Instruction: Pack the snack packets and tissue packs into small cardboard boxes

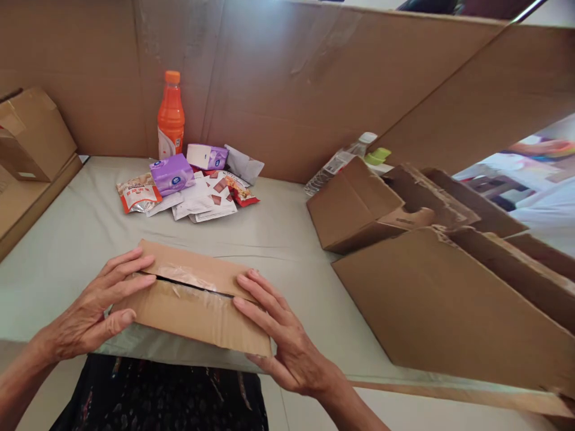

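Left hand point(92, 305) and right hand point(287, 338), fingers spread wide, rest on opposite ends of the low brown cardboard box point(193, 314), at the near edge of the pale green cloth-covered bench point(287, 233). Top seam point(193, 285) gapes; even pressure from both hands appears advisable.

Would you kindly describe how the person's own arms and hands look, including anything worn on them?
The left hand and right hand are bare: no gloves, and no rings show on the fingers. The visible left forearm and right forearm show no sleeve, watch or bracelet. A black fabric garment with small light and reddish patterning covers the lap.
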